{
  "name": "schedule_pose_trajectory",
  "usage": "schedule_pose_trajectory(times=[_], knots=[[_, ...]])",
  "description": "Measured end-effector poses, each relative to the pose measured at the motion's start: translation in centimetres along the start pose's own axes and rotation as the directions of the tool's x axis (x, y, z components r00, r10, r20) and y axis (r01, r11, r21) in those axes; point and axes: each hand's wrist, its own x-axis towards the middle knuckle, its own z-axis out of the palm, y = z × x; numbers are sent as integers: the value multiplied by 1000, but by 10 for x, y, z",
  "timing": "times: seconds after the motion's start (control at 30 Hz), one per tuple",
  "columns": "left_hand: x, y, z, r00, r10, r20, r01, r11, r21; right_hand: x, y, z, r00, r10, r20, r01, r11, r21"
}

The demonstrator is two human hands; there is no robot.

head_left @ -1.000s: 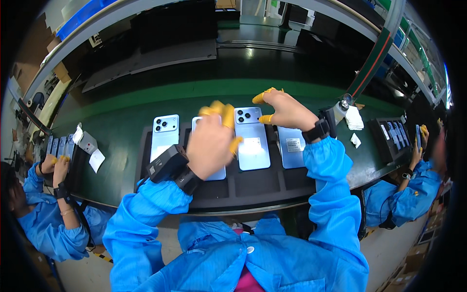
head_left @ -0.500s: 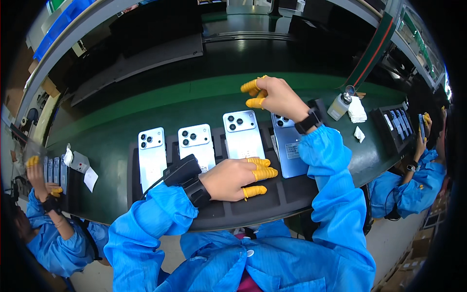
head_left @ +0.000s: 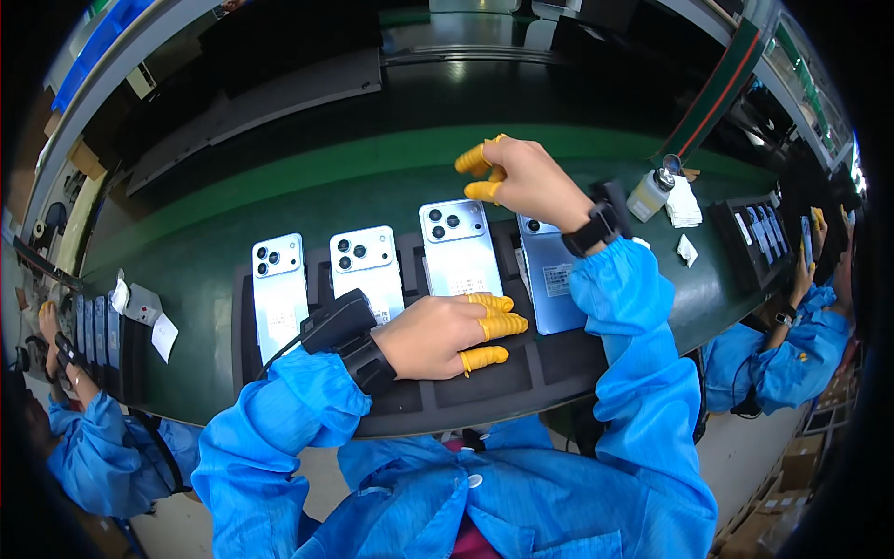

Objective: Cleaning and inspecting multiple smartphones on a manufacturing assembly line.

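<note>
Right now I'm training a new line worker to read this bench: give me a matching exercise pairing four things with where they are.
Things:
1. left hand
2. right hand
3. small bottle
4. leftmost phone

Places:
A. beside folded white wipes, right of the tray
B. at the top of the rightmost phone
C. far left slot of the black tray
D. resting on the tray's near edge, below the third phone

Pairs: 1-D, 2-B, 3-A, 4-C

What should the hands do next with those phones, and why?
Probably lower the right hand onto the top end of the rightmost phone to grip it. That hand hovers just above that phone's camera end, fingers curled, holding nothing, while the left hand rests on the black tray by the phone's lower end.
</note>
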Motion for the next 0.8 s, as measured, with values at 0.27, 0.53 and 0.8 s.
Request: schedule_pose_trajectory(times=[0.27, 0.53, 0.8], knots=[[0, -1, 2, 999, -29, 46, 28, 999, 34, -26, -3, -1, 937, -341, 77, 346, 875, -340], [2, -4, 5, 999, 43, -31, -42, 999, 11, -16, -12, 4, 833, -548, -75, 481, 784, -392], [3, -6, 8, 1000, -2, 14, 1, 1000, 26, -22, 3, -2, 892, -427, 149, 450, 800, -398]])
